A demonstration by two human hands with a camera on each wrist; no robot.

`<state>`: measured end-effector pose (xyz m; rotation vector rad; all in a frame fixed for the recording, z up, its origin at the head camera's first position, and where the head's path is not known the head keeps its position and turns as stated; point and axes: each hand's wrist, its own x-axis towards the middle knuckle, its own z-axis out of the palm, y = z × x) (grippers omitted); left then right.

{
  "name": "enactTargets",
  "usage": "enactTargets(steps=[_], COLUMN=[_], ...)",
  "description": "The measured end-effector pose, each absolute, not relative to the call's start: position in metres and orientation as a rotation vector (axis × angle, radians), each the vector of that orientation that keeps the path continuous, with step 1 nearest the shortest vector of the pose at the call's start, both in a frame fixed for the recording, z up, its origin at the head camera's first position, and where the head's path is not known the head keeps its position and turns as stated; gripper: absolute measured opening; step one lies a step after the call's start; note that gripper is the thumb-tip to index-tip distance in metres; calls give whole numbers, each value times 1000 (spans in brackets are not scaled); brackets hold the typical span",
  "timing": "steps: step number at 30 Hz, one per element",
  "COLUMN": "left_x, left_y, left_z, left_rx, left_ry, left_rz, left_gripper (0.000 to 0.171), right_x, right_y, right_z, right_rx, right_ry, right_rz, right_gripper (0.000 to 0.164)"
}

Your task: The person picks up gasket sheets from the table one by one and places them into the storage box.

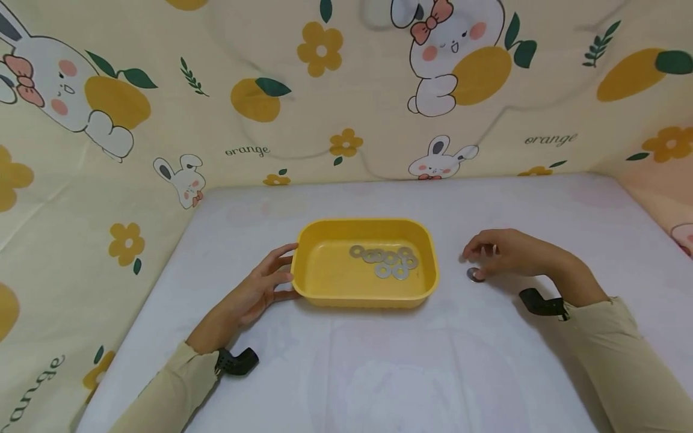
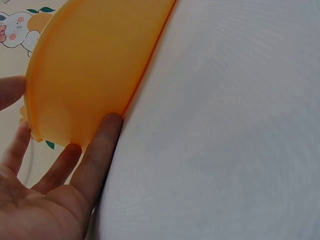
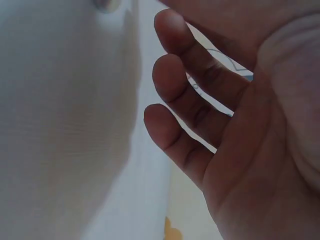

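A shallow yellow tray (image 1: 325,282) holds several flat metal washers (image 1: 400,272), grouped in its right half and partly overlapping. My left hand (image 1: 260,287) is at the tray's left end, spread fingertips against its outer wall; the left wrist view shows those fingers (image 2: 102,150) mostly straight on the yellow side. Right of the tray, my right hand (image 1: 514,252) is low over the table, its thumb tip right at a single washer (image 1: 473,275). In the right wrist view three fingers (image 3: 167,77) are loosely bent with nothing between them, while the thumb is mostly out of frame.
A white cloth covers the table (image 1: 379,373). Behind and to the left hangs a cream curtain (image 1: 303,138) printed with rabbits and oranges. A dark wrist camera (image 1: 541,302) is strapped to the right wrist, another camera (image 1: 238,361) to the left.
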<state>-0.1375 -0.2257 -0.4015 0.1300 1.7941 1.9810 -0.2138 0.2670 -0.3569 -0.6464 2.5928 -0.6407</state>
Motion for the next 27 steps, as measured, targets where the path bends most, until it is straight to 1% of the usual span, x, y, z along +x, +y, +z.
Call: enactTargets(steps=[15,22,27], left_x=[-138,-137,-138], left_y=[-225,-226,-227], left_z=[-401,-402,-403], left_rx=[97,93,113], left_ry=[1813,1808,1805], left_rz=[1970,1978,1986], left_gripper=[63,62,61], right_x=[-217,-218,-219], right_y=[266,266,265], right_z=[-365,-368,-369], right_rx=[-703,-643,-637], right_ry=[2592,2552,2550], right_rz=[-620,-663,-632], right_gripper=[22,35,37])
